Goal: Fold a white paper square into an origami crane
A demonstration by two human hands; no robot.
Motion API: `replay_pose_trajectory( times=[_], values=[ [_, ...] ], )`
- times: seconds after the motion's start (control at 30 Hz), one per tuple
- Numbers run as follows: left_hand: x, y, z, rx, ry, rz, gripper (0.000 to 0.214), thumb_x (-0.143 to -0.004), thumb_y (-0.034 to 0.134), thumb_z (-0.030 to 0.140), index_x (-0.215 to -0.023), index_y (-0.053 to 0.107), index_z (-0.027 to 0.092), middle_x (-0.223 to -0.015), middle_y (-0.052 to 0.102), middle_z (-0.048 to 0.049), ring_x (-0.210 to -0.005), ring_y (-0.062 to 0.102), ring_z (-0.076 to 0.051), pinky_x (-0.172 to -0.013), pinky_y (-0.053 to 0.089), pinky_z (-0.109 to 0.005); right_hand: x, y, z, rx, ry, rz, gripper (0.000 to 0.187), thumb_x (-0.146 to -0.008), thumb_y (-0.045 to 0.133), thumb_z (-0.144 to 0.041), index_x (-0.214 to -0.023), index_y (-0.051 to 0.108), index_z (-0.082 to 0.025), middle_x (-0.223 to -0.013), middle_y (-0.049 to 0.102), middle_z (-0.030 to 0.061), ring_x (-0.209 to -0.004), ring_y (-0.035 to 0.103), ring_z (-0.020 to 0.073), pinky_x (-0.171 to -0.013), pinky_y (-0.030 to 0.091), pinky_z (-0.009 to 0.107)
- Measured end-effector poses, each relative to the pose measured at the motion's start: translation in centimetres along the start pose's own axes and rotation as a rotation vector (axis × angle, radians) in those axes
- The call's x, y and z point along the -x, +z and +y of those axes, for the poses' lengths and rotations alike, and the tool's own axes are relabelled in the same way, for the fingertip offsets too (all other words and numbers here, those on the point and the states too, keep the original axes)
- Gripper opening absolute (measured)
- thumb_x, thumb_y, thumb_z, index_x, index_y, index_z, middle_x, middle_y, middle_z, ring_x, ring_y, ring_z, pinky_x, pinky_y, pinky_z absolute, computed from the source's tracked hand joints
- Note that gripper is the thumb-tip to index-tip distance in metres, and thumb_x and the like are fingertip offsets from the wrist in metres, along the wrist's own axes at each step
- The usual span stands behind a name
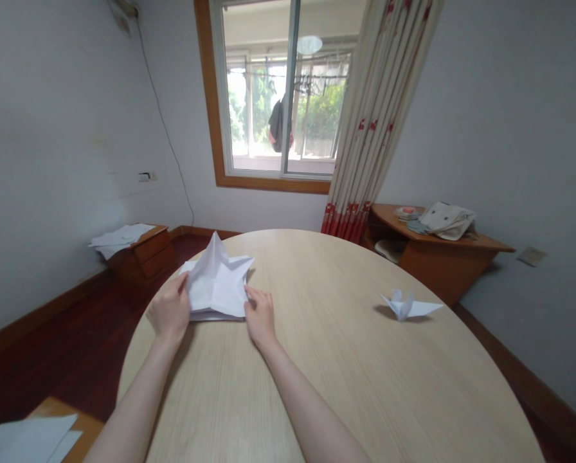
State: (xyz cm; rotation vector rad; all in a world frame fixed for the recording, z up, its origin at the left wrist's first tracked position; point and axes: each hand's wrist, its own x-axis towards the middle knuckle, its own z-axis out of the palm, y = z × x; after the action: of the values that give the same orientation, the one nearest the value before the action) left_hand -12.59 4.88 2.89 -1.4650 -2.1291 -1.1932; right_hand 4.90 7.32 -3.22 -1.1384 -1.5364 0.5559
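A partly folded sheet of white paper [216, 283] stands in creased layers near the left side of the round table, one pointed corner rising at the back and another jutting right. My left hand [170, 307] grips its left edge, thumb on top. At the opposite edge, my right hand [261, 316] pinches the paper between thumb and curled fingers. More flat white paper shows beneath and behind the folded sheet; how many layers there are I cannot tell. Apart from both hands, a folded white paper crane [406, 307] sits on the right part of the table.
The round wooden table [326, 379] fills the foreground. Paper sheets lie on a small brown cabinet [141, 257] at the left and on a wooden surface [88, 421] at lower left. A corner desk [442, 247] holding a cloth bag [447, 220] stands beyond the table at right.
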Motion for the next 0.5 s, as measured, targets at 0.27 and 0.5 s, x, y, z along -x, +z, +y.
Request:
replay_pose_trajectory(
  times=[0.27,0.5],
  values=[
    [0.3,0.2,0.2,0.137,0.073,0.142,0.033,-0.095,0.041,0.028,-0.113,0.068,0.018,-0.110,0.070,-0.0103,-0.096,0.065,-0.027,-0.076,0.045,-0.031,0.2,-0.2,-0.2,-0.139,0.041,0.083,0.040,-0.078,0.043,-0.013,-0.113,0.062,-0.019,-0.105,0.064,0.0092,-0.084,0.063,0.0181,-0.076,0.053,0.031],
    [0.8,0.2,0.8,0.219,0.072,0.154,0.029,-0.093,0.046,0.028,-0.107,0.070,0.020,-0.104,0.072,-0.0080,-0.089,0.067,-0.024,-0.073,0.044,-0.029,0.9,-3.1,-0.1,-0.163,-0.036,-0.017,0.038,-0.078,0.046,-0.016,-0.113,0.059,-0.018,-0.097,0.066,0.0076,-0.078,0.063,0.0171,-0.070,0.055,0.029]
  ],
)
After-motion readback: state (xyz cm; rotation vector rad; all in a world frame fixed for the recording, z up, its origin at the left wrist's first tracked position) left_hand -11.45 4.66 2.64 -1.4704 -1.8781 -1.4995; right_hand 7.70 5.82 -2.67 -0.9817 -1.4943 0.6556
